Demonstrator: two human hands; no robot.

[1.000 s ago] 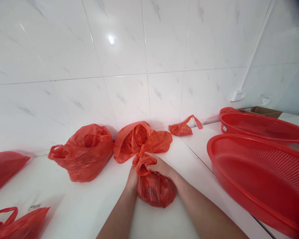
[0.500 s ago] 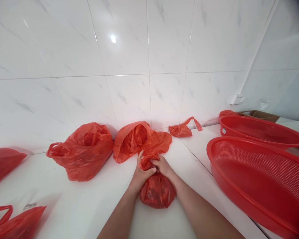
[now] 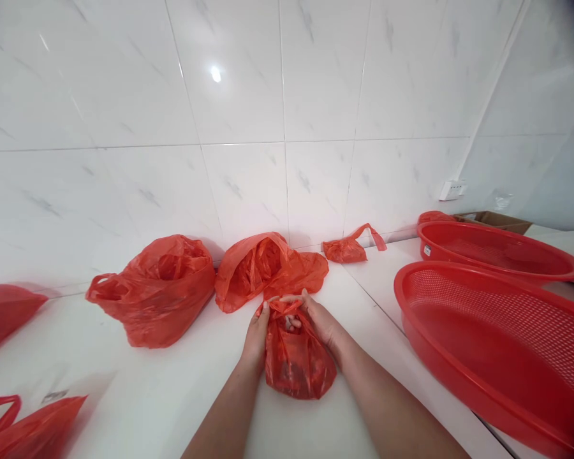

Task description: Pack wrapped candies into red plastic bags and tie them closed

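Observation:
A small red plastic bag [image 3: 300,366] with a bulging, dark-tinged bottom rests on the white table in front of me. My left hand [image 3: 257,331] grips the left side of its mouth, thumb up along the edge. On the other side my right hand [image 3: 319,319] holds the top rim, some of its fingers inside or behind the film. Between the hands the mouth is spread apart, and fingertips show through the gap. Just behind lies a crumpled red bag [image 3: 253,271], its opening facing me.
A fuller red bag [image 3: 160,299] stands to the left, with more red bags [image 3: 7,312] at the left edge. Against the wall lies a small knotted bag [image 3: 347,250]. Right are a red mesh basket [image 3: 459,357], a red basin [image 3: 497,255] and a cardboard box [image 3: 495,221].
Both hands have shifted from a bunched grip at the neck to the two sides of the mouth. The gathered top has spread apart. The other bags stay put.

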